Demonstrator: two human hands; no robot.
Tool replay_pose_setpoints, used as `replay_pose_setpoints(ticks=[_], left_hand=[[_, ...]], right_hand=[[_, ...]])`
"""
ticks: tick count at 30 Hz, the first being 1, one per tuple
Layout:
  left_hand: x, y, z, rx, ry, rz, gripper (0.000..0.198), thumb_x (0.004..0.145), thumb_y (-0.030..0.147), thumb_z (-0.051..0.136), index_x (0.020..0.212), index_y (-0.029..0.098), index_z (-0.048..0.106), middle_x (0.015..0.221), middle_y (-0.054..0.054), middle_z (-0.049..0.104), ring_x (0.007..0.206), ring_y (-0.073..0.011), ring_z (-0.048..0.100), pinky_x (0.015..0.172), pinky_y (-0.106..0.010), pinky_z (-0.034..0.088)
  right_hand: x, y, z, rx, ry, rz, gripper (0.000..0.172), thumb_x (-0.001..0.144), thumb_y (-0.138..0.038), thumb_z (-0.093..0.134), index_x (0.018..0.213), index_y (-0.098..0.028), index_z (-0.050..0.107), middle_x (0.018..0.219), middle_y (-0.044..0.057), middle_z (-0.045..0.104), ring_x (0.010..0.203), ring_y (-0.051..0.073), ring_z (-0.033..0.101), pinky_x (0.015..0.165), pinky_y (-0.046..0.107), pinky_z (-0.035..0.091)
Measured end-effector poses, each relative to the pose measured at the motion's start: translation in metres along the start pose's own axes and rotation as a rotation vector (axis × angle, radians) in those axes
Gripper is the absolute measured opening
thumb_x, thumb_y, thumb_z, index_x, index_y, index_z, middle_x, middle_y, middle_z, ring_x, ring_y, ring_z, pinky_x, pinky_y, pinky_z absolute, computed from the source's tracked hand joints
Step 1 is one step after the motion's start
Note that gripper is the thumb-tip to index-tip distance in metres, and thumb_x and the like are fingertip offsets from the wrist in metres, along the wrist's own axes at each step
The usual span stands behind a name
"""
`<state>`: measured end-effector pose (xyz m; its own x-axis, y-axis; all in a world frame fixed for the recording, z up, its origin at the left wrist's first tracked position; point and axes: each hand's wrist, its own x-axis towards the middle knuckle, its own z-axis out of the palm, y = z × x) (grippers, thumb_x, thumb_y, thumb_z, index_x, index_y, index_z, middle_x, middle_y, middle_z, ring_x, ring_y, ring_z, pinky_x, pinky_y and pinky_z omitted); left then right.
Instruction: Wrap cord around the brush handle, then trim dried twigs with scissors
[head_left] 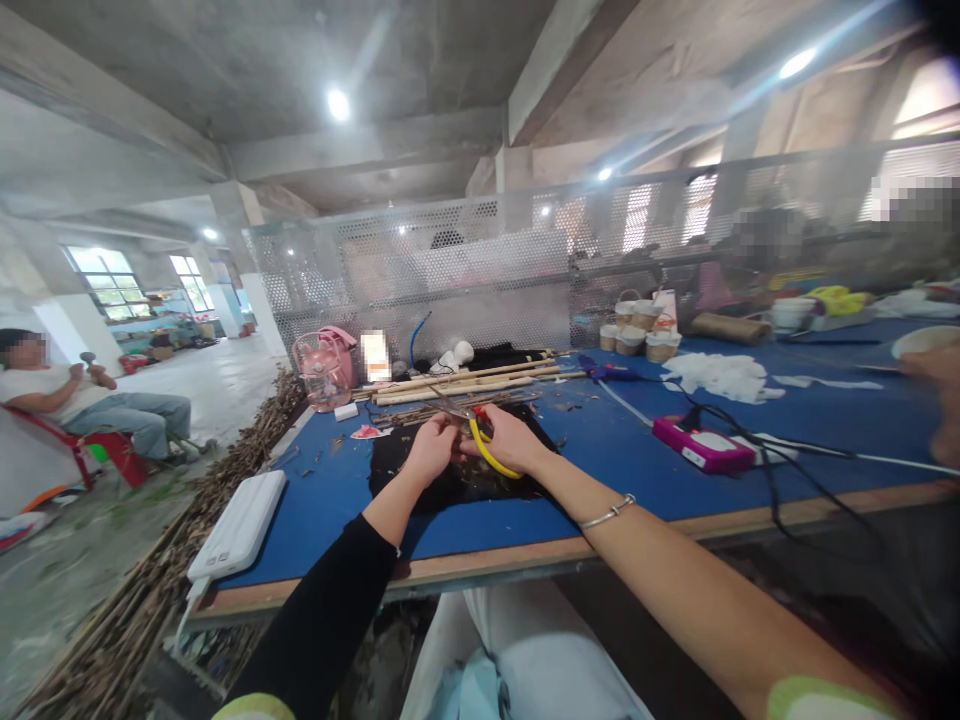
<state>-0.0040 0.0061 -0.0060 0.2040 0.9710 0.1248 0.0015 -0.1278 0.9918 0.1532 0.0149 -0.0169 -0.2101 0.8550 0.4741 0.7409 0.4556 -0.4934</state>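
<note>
My right hand point(514, 440) is closed on a pair of scissors point(482, 449) with yellow and red handles. Their blades point up and to the left, over some thin twigs point(411, 432). Close beside the scissors, my left hand point(433, 450) has its fingers pinched together; what they hold, if anything, is too small to make out. Both hands are above a black cloth point(390, 475) strewn with brown scraps. Behind them, several pale sticks point(469, 388) lie side by side on the blue tabletop point(600, 480).
A white power bank point(240, 525) lies at the left edge, near a pink bag point(326, 365). To the right are a magenta power strip point(701, 445) with cables, a white heap point(724, 377) and small pots point(641, 335). Dry stalks point(217, 480) line the floor; a person point(112, 400) sits left.
</note>
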Motion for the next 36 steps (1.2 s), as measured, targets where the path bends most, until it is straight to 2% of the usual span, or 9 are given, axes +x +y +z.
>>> replay_pose_setpoints(ticks=[7,12,17,22,26,29,36], left_hand=[[0.002,-0.004,0.001,0.006,0.006,0.07,0.014,0.078,0.028,0.055,0.086,0.017,0.053,0.064,0.002,0.056,0.048,-0.0083,0.052,0.046,-0.021,0.046],[0.0,-0.003,0.003,0.033,-0.042,0.051,0.015,0.078,0.028,0.055,0.085,0.015,0.056,0.062,0.001,0.057,0.046,-0.008,0.05,0.045,-0.022,0.046],[-0.001,-0.005,0.005,-0.038,-0.076,0.032,0.019,0.079,0.029,0.055,0.093,0.016,0.056,0.069,-0.001,0.061,0.047,-0.008,0.052,0.044,-0.021,0.046],[-0.005,-0.002,0.01,-0.068,-0.081,-0.017,0.023,0.08,0.028,0.054,0.1,0.018,0.056,0.071,0.0,0.062,0.047,-0.0079,0.052,0.045,-0.021,0.047],[-0.007,0.001,0.011,-0.049,-0.069,-0.009,0.021,0.079,0.028,0.054,0.096,0.016,0.058,0.066,0.0,0.06,0.045,-0.0077,0.051,0.043,-0.021,0.046],[-0.006,0.001,0.01,-0.049,-0.064,0.017,0.02,0.079,0.028,0.054,0.093,0.015,0.058,0.07,-0.001,0.061,0.045,-0.0074,0.051,0.042,-0.021,0.046],[-0.006,0.0,0.01,-0.058,-0.075,0.036,0.021,0.078,0.029,0.055,0.093,0.015,0.057,0.069,0.0,0.059,0.045,-0.007,0.05,0.042,-0.021,0.047]], right_hand=[[0.002,-0.002,-0.001,-0.102,0.079,-0.021,0.056,0.06,-0.045,0.072,0.103,-0.016,0.053,0.101,0.01,0.058,0.093,0.023,0.055,0.079,0.033,0.041],[0.001,-0.002,0.0,-0.127,0.064,-0.039,0.056,0.06,-0.049,0.07,0.102,-0.015,0.052,0.1,0.011,0.058,0.093,0.024,0.055,0.078,0.033,0.041],[-0.001,-0.005,-0.001,-0.152,0.058,-0.031,0.055,0.061,-0.052,0.069,0.098,-0.015,0.052,0.098,0.011,0.057,0.092,0.023,0.054,0.078,0.033,0.04],[-0.003,-0.007,-0.004,-0.061,-0.001,-0.037,0.048,0.068,-0.051,0.064,0.098,-0.016,0.049,0.095,0.009,0.059,0.086,0.02,0.056,0.073,0.029,0.04],[-0.005,-0.009,-0.007,-0.058,-0.028,0.013,0.046,0.069,-0.051,0.063,0.097,-0.017,0.048,0.09,0.008,0.06,0.081,0.02,0.057,0.067,0.028,0.039],[-0.004,-0.011,-0.008,-0.068,-0.005,-0.027,0.047,0.068,-0.049,0.065,0.098,-0.017,0.048,0.095,0.009,0.059,0.084,0.019,0.056,0.07,0.028,0.039],[-0.002,-0.01,-0.007,-0.265,0.068,-0.076,0.055,0.066,-0.056,0.062,0.098,-0.014,0.049,0.099,0.012,0.057,0.09,0.024,0.053,0.077,0.033,0.039]])
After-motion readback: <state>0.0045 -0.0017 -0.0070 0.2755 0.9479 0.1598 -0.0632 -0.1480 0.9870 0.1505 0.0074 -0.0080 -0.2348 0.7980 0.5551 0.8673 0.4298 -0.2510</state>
